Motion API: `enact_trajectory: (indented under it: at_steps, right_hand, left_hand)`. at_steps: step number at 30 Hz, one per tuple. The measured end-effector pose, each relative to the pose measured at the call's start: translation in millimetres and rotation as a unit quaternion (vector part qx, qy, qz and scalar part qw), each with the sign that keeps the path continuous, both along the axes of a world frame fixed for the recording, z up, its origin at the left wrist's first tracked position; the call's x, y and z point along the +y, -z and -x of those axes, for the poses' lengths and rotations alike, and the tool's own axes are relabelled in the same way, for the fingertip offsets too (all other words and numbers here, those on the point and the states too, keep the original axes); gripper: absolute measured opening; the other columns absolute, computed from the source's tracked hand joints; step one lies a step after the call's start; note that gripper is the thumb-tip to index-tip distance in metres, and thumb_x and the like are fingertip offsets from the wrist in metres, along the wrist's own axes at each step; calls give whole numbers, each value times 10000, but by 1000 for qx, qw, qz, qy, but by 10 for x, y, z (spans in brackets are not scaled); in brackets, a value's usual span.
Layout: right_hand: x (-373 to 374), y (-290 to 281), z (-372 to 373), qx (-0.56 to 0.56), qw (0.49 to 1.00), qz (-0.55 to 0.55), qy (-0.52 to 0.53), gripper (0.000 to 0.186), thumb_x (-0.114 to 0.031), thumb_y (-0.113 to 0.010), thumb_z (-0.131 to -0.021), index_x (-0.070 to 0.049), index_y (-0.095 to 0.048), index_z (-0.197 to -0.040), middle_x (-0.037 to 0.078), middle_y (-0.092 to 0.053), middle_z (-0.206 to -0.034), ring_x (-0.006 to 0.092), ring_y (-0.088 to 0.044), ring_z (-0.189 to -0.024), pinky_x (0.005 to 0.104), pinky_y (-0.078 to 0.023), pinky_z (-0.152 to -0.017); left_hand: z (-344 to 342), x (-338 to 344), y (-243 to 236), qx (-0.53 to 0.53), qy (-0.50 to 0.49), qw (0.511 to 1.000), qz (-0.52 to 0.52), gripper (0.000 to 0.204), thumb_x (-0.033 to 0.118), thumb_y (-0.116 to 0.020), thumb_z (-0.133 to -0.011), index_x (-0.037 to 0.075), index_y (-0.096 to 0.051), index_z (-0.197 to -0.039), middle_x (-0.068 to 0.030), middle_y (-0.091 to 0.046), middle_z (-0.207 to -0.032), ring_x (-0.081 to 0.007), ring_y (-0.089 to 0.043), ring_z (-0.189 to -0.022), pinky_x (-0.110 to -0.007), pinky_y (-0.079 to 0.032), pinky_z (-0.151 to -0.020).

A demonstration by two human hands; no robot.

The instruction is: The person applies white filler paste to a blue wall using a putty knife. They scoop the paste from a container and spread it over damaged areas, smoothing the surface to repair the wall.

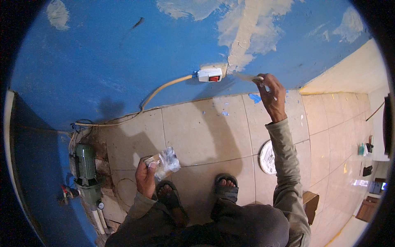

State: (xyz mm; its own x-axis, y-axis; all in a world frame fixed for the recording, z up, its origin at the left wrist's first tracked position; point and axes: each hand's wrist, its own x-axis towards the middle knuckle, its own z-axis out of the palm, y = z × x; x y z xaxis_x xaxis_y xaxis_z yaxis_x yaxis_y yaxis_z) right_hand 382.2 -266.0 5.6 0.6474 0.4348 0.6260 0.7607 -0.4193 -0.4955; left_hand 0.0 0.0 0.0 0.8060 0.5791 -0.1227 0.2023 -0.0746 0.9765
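My right hand [270, 92] pinches a thin, pale putty knife [247, 77] held beside the streaked white filler [240, 39] on the blue wall [107, 49], just right of a white switched socket box [209, 75] with a red rocker and a beige cable [164, 85]. Low at left, my left hand [146, 175] is closed on a square plate [168, 162] smeared with white paste. A round white container of paste [267, 156] sits on the floor, partly behind my right forearm.
A green water pump [85, 160] with pipes and a gauge stands at the left wall. The tiled floor [205, 131] has scattered blue flakes [254, 99] near the wall. A cardboard box [310, 203] is beside my right leg; small items [366, 150] lie at the far right.
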Motion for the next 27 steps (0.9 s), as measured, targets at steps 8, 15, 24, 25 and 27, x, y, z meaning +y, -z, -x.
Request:
enact_trajectory:
  at_steps: [8, 15, 24, 25, 27]
  right_hand:
    - [268, 121, 294, 363, 799, -478, -28, 220, -177, -686, -909, -42, -566, -1033, 42, -637, -927, 128, -624, -754, 333, -560, -696]
    - [770, 115, 376, 434, 671, -596, -77, 267, -195, -712, -880, -76, -556, -1061, 32, -627, -978, 118, -609, -774, 329, -530, -699]
    - [968, 101, 347, 436, 678, -590, -49, 249, -200, -719, -873, -82, -546, -1008, 23, -618, -888, 131, -608, -736, 328, -533, -689]
    - [969, 158, 347, 436, 680, -588, -42, 267, -207, -728, -863, -77, -549, -1013, 28, -619, -900, 132, -610, -742, 313, -533, -672]
    - [952, 252, 345, 440, 679, -586, -29, 262, -214, -726, -864, -80, -548, -1001, 29, -617, -892, 134, -610, -734, 312, -532, -667]
  left_hand:
    - [10, -42, 91, 10, 8, 1000, -15, 320, 286, -539, -998, -5, -550, -1133, -45, -597, -1039, -123, -535, -953, -281, -433, -866]
    - [51, 57, 172, 4, 6, 1000, -9, 300, 256, -549, -968, 30, -551, -1166, -40, -597, -1068, -139, -541, -984, -296, -424, -890]
    - [13, -12, 61, -8, 5, 1000, -1, 250, 224, -520, -1005, 5, -556, -1120, -39, -601, -1008, -118, -541, -924, -278, -436, -859]
    - [12, -13, 51, -7, 5, 1000, -4, 249, 222, -521, -1005, 5, -556, -1121, -40, -601, -1009, -117, -541, -924, -278, -437, -858]
    - [14, -15, 50, -11, 2, 1000, 2, 251, 223, -523, -1004, 5, -555, -1123, -41, -601, -1010, -117, -541, -924, -279, -437, -857]
